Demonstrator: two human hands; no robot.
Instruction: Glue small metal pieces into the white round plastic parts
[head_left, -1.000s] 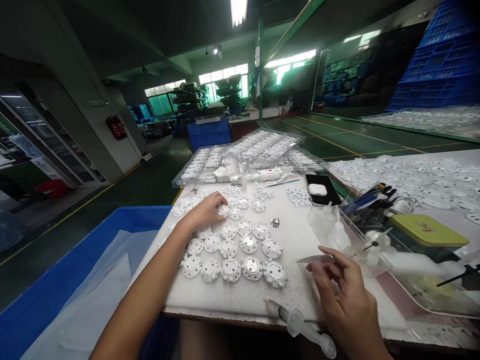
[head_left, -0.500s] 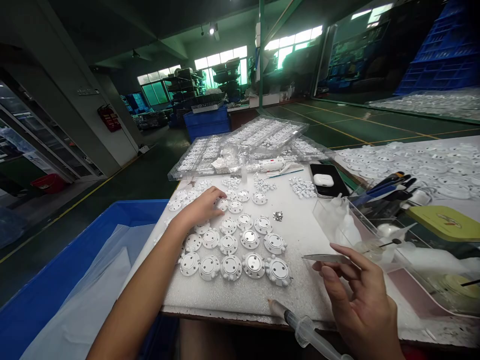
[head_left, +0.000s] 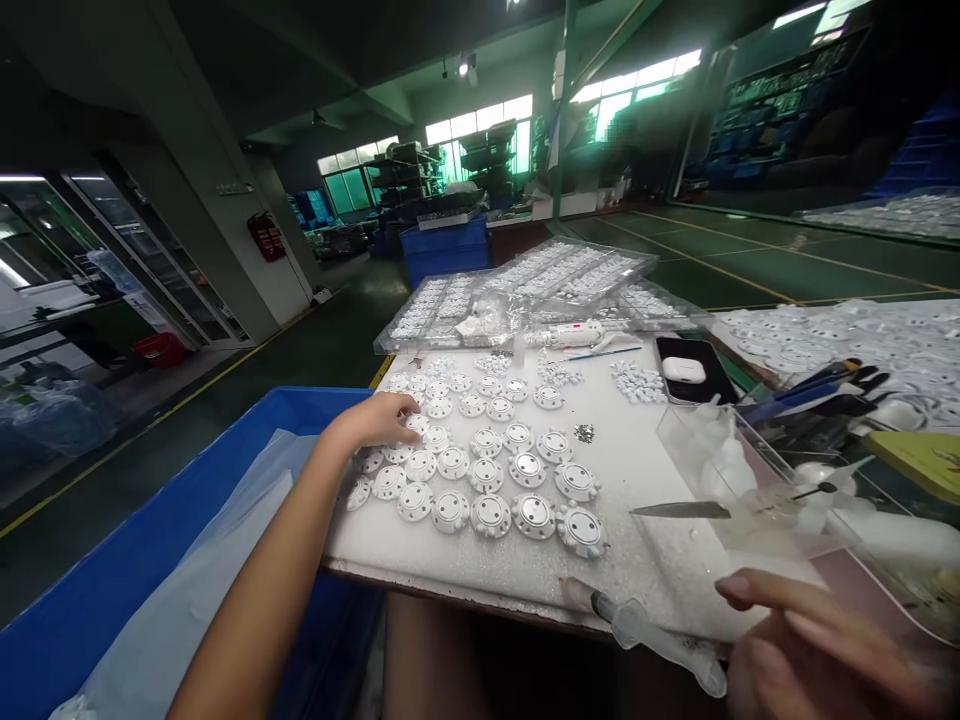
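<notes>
Rows of round white plastic discs [head_left: 490,514] with dark dots and small knobs round their rims cover the left and middle of a white foam sheet [head_left: 645,580]. At the left end of these rows is my left hand [head_left: 381,420], its thumb and fingers apart around one disc. Whether it grips that disc I cannot tell. A pointed metal tool [head_left: 681,510], perhaps tweezers, rests at the right of the sheet. Below and right of it my right hand [head_left: 817,640] is slightly blurred, fingers apart and holding nothing. A clear syringe [head_left: 652,632] lies at the front edge.
Small white parts [head_left: 637,382] and a pile of silver bits [head_left: 583,433] lie beyond the discs. Clear trays [head_left: 570,268] full of parts are stacked at the back. A blue bin [head_left: 300,400] stands at left; an open-topped acrylic box [head_left: 750,440] with bottles is at right.
My right hand has let go of the pointed metal tool and moved down and right. My left hand has shifted left along the discs. The whole view has turned slightly left.
</notes>
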